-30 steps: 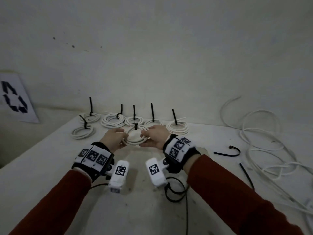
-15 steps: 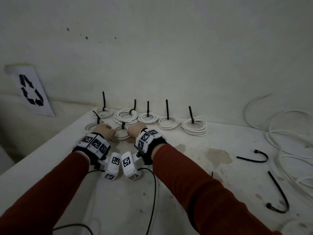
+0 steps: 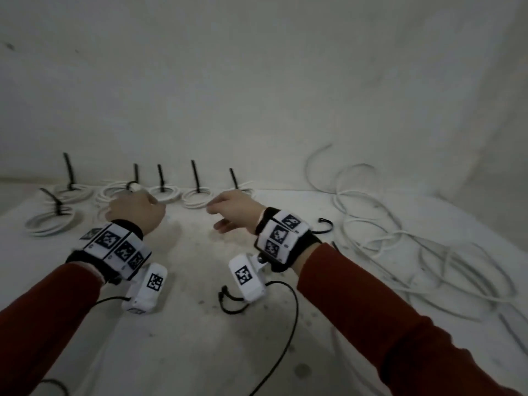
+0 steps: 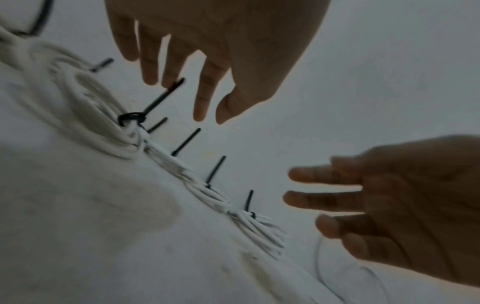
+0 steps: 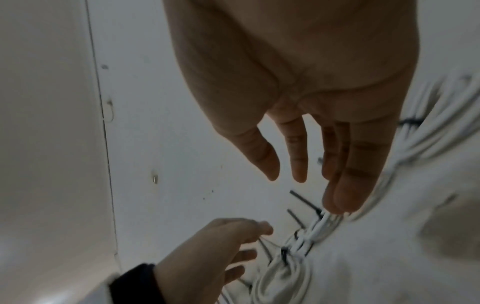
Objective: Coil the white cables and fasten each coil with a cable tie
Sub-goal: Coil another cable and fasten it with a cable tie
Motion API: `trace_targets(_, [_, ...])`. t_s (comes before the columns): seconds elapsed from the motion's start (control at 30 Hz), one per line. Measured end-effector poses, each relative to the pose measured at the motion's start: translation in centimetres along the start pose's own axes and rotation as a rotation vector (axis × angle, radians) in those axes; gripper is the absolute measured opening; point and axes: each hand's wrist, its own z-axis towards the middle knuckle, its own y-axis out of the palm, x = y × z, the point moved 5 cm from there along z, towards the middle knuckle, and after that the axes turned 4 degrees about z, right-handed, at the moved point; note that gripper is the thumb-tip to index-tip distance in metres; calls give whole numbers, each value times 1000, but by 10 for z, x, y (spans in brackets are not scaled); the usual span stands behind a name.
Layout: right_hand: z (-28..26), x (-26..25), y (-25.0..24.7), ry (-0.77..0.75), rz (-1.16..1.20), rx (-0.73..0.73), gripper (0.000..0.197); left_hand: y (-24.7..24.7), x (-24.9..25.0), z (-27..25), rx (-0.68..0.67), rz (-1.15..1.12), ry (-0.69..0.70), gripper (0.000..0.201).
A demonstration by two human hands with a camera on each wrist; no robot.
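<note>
Both hands hang above the table [image 3: 183, 332] with nothing in them. The left hand [image 3: 135, 211] has its fingers loose and slightly spread, as the left wrist view shows, and hovers just over the newest coil [image 4: 103, 123], which lies under it in the near row, bound by a black tie whose tail sticks up. The right hand [image 3: 235, 211] is also relaxed, fingers straight and a little apart, with no cable or tie between them.

Finished coils [image 3: 197, 197] sit in a row along the back edge of the table, each with an upright tie, and one more coil [image 3: 50, 222] lies at the near left. By that count the tidy part of the job looks well along.

What remains lies to the right. The loose white cables [image 3: 400, 244] sprawl in big loops well apart from the hands, running from the back wall toward the near right corner. A spare black tie [image 3: 324, 225] lies curled on the table just beyond the right wrist, between that hand and the tangle. The right hand is plainly the nearer one, so the next reach would probably be a sideways move to the right, with the left following to help form the loops.
</note>
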Motion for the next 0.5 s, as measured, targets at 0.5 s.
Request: trace_targets(0.5, [-136, 121, -216, 424, -1041, 161, 38, 23, 244, -119, -54, -74, 741, 20])
